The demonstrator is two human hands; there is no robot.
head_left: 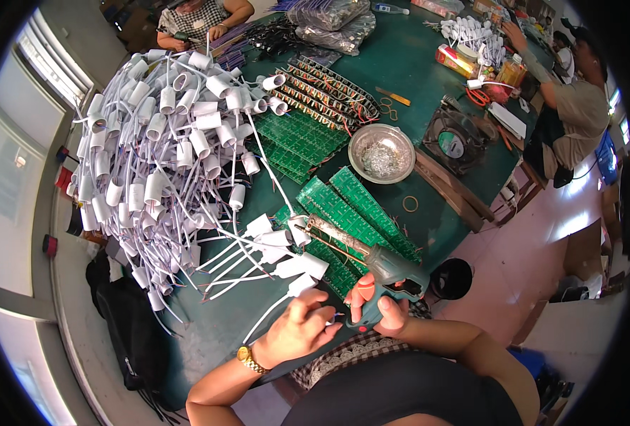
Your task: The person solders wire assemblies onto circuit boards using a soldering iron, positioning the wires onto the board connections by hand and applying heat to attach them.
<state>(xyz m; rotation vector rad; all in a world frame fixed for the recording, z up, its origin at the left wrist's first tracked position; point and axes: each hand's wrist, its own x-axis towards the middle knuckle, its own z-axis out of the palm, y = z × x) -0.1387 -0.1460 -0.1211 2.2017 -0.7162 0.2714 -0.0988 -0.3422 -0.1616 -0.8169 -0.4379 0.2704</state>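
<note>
My right hand (380,307) grips the handle of a grey-green soldering gun (372,264), whose long metal tip points up-left over the green circuit boards (343,213). My left hand (302,323), with a gold watch on its wrist, pinches thin wires at the end of a white cable right beside the gun's handle. The cable leads to a white lamp socket (303,285), one of several lying just ahead of my hands.
A big heap of white sockets with cables (159,142) fills the table's left. Further out lie a metal bowl (382,153), a black fan (455,140), more green boards (297,135) and bagged parts. One person works at the far edge, another at the right.
</note>
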